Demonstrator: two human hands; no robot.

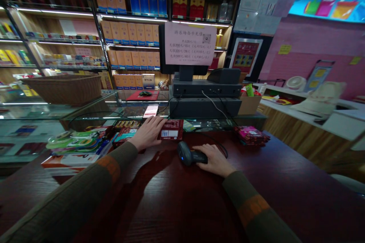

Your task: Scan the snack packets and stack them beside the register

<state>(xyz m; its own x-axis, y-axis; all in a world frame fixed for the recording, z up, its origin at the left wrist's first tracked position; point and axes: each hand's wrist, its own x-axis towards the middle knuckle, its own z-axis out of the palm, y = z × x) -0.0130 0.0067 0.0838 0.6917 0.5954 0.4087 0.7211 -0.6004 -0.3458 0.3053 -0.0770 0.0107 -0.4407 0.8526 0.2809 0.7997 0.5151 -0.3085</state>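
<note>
My left hand rests at the left end of a dark red packet with a white barcode label. Its fingers are stretched out and touch the packet. On the brown table, my right hand is closed around the handle of a black barcode scanner, which lies low with its head toward the left and a small blue light showing. A black cable curves behind that hand. Left of my left hand lie several flat colourful packages in a pile.
A stack of pink and dark packets sits at the table's right. Behind the table, a glass counter carries a black register with a paper sign. A brown basket stands at left. Shelves of boxes line the back.
</note>
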